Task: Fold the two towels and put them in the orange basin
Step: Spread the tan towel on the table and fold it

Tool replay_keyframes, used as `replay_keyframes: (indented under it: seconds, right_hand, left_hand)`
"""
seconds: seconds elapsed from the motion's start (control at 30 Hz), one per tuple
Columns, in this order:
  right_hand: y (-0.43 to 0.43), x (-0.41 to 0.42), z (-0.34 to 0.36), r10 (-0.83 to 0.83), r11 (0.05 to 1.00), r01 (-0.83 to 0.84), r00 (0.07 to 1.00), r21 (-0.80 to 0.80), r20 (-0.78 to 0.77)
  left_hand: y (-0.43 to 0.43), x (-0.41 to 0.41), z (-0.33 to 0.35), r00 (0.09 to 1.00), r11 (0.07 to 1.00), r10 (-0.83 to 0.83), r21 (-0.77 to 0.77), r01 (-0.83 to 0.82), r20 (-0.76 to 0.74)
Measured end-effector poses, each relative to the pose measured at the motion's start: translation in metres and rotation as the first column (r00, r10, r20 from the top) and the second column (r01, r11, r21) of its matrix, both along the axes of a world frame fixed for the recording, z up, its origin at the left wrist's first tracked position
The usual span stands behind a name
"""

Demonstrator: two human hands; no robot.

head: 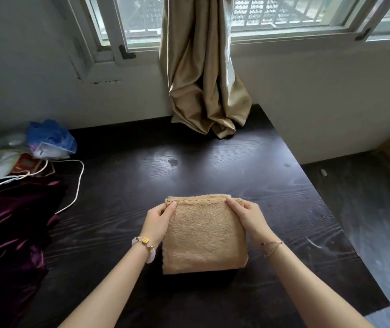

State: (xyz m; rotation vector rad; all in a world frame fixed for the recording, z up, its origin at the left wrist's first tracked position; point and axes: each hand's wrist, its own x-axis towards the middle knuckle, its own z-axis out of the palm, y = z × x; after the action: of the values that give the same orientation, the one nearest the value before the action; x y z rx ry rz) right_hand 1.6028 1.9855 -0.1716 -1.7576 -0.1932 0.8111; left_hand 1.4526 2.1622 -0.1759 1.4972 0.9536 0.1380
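A tan terry towel [204, 235], folded into a thick, nearly square pad with fuzzy nap and a stitched hem along its far edge, sits on the dark wood-grain table [272, 185] near the person's body, its near edge seemingly lifted a little above a shadow. Only this one towel shows; the layers beneath the top face are hidden. The left hand [158, 220] pinches the far left corner, thumb on top, fingers tucked out of sight under the fold. The right hand [248, 215] clamps the far right corner the same way. A beige curtain [203, 74] hangs at the table's far edge.
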Motion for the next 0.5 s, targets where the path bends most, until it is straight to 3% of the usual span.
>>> replay_keyframes:
  seconds: [0.2, 0.5]
  right_hand:
    - [0.018, 0.023, -0.014, -0.035, 0.994, 0.045, 0.995, -0.095, 0.098]
    - [0.031, 0.038, -0.033, 0.087, 0.942, -0.009, 0.972, -0.337, 0.217]
  left_hand:
    - [0.017, 0.023, -0.012, 0.998, 0.995, 0.011, 0.101, -0.005, -0.060]
    - [0.026, 0.036, -0.024, 0.982, 0.960, -0.012, 0.272, 0.064, -0.189]
